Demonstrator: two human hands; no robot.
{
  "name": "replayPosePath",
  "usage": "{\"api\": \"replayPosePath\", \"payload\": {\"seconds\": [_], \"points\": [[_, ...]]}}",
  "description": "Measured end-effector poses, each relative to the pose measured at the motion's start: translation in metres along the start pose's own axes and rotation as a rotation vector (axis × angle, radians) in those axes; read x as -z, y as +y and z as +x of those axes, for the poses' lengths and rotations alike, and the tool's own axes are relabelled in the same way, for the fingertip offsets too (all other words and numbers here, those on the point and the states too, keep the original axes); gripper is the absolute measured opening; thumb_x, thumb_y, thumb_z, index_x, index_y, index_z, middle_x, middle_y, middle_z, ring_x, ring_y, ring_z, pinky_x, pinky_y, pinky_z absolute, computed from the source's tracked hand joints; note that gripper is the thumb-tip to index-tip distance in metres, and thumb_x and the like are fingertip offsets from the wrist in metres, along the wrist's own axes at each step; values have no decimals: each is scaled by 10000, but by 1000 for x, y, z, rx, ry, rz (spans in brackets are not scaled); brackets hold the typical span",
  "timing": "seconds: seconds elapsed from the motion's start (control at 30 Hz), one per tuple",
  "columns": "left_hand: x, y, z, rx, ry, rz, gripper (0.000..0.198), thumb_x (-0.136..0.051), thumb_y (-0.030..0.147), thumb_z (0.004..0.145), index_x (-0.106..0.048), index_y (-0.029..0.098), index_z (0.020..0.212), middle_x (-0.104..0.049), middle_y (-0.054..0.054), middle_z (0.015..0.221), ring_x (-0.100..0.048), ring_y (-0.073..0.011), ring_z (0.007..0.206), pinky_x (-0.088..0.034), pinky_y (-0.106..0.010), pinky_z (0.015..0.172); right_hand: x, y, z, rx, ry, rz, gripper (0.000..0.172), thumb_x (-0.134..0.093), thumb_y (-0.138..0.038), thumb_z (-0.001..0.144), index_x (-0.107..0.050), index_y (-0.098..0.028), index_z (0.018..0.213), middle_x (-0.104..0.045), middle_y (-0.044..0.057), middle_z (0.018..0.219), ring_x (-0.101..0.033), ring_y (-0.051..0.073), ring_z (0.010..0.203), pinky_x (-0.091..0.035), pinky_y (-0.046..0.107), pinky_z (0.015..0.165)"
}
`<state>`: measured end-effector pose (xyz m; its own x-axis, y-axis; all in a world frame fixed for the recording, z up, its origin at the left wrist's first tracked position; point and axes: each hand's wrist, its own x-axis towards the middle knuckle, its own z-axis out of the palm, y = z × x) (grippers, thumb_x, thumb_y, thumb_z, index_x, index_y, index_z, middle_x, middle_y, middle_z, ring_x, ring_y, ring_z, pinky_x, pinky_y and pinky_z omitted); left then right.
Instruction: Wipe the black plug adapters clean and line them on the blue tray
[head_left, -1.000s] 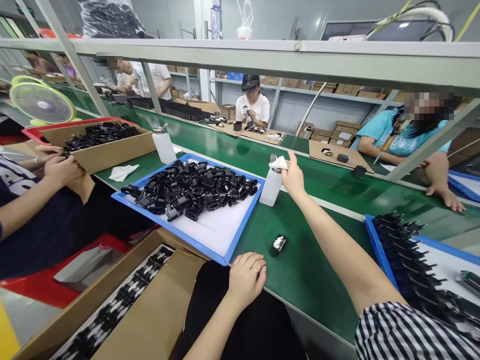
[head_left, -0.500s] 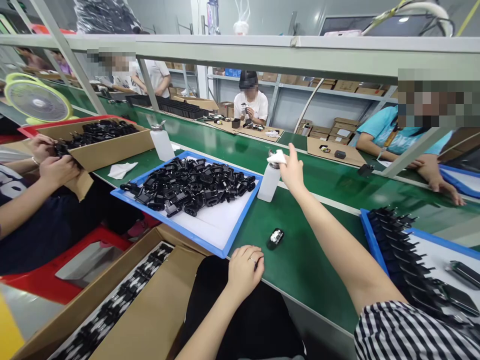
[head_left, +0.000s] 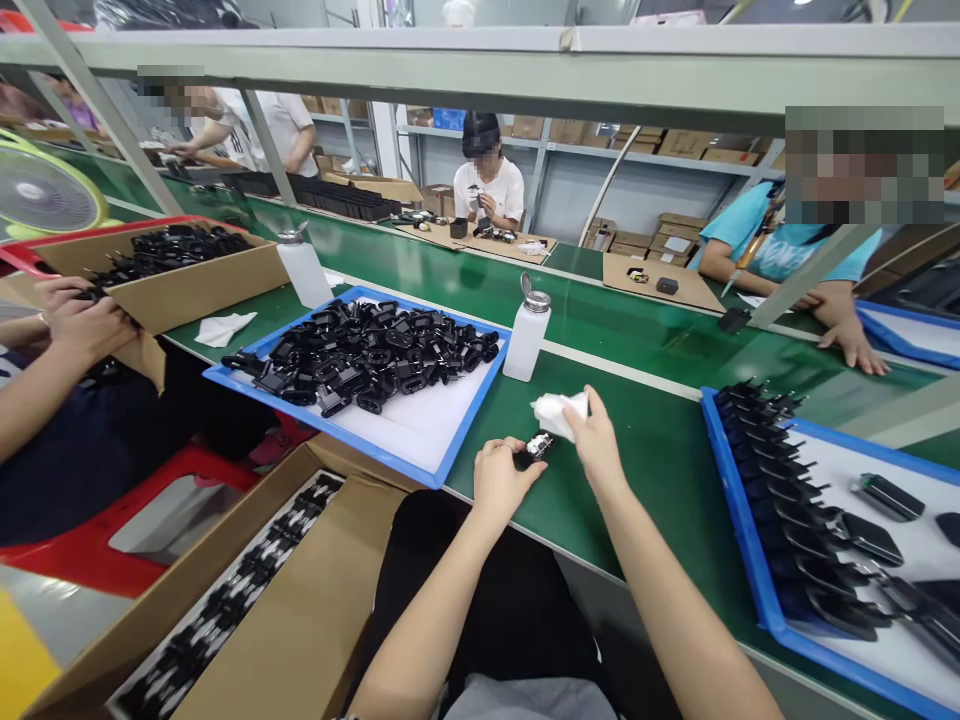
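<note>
left grip point(head_left: 502, 480) clenched on small glossy black part point(head_left: 534, 447), over near edge of green table point(head_left: 645, 480); its white marking too small to read | right grip point(head_left: 598, 440) pinching crumpled white cloth point(head_left: 556, 412) against the part | beyond grips: white plastic bottle point(head_left: 526, 338), metal cap | left of grips: blue tray point(head_left: 337, 440) heaped with black plugs point(head_left: 367, 355)

Left grip point(head_left: 501, 482) and right grip point(head_left: 598, 440) nearly touching, both closed, forearms converging

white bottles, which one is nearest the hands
The bottle right of the blue tray, just beyond the right hand; the other bottle stands far left.
</note>
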<state>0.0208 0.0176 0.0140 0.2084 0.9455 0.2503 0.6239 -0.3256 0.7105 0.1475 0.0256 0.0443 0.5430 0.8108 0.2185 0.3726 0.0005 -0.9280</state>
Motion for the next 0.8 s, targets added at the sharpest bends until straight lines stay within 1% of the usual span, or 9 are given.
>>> {"api": "replayPosePath", "payload": {"seconds": [0.17, 0.27, 0.33, 0.4, 0.47, 0.53, 0.63, 0.7, 0.8], "points": [[3, -1, -1, 0, 20, -23, 167, -610, 268, 588, -576, 176, 723, -606, -46, 736, -538, -199, 801, -411, -331, 698, -4, 2, -47, 100, -141, -253, 592, -372, -297, 735, -189, -150, 1277, -546, 118, 1040, -520, 263, 923, -402, 456, 770], [5, 0, -2, 27, -2, -1, 98, -549, 238, 638, -582, 164, 692, -598, -72, 720, -549, -209, 777, -419, -333, 680, -13, -1, -68, 308, -180, -359, 549, -306, -220, 762, -148, -183, 1287, -524, 100, 1083, -484, 239, 988, -238, 518, 900], [6, 1, -2, 34, -16, 6, 91, -504, 216, 671, -581, 168, 670, -595, -76, 711, -552, -208, 773, -422, -327, 665, -16, -2, -80, 366, -207, -353, 555, -285, -191, 769, -103, -198, 1293, -532, 83, 1078, -476, 223, 1004, -127, 546, 930], [7, 1, -2, 21, -30, 5, 90, -494, 211, 679, -575, 183, 650, -591, -61, 692, -550, -202, 786, -423, -314, 659, -14, -1, -87, 320, -224, -282, 566, -304, -203, 764, -103, -205, 1293, -541, 71, 1066, -464, 218, 1019, -137, 543, 930], [7, 0, -2, 12, -36, 3, 58, -527, 224, 657, -576, 192, 655, -587, -48, 680, -547, -199, 795, -423, -308, 665, -6, 0, -85, 201, -199, -152, 568, -343, -236, 746, -161, -209, 1284, -530, 70, 1084, -451, 215, 1034, -256, 487, 910], [5, -1, -2, 22, -26, -8, 106, -579, 256, 614, -587, 188, 694, -588, -48, 704, -547, -200, 794, -425, -316, 686, 7, 0, -75, 39, -112, -9, 582, -391, -262, 710, -231, -192, 1265, -512, 80, 1106, -466, 218, 1013, -376, 408, 837], [1, -3, -2, 42, 3, -50, 220, -618, 288, 576, -598, 178, 766, -592, -55, 776, -551, -190, 784, -422, -334, 733, 26, -4, -48, -155, 34, 126, 633, -445, -289, 660, -275, -116, 1244, -519, 110, 1084, -519, 227, 927, -437, 351, 754], [0, -4, -3, 45, 14, -63, 235, -619, 287, 578, -600, 175, 784, -592, -58, 797, -553, -187, 779, -421, -344, 745, 33, -8, -32, -176, 102, 110, 662, -457, -313, 659, -259, -82, 1247, -548, 121, 1029, -540, 231, 878, -440, 348, 738], [-1, -4, -3, 40, 14, -67, 240, -620, 278, 579, -602, 170, 792, -594, -61, 816, -550, -187, 789, -421, -349, 751, 30, -12, -22, -106, 156, -86, 660, -432, -312, 688, -209, -92, 1269, -594, 115, 917, -561, 246, 813, -440, 375, 709]]}}
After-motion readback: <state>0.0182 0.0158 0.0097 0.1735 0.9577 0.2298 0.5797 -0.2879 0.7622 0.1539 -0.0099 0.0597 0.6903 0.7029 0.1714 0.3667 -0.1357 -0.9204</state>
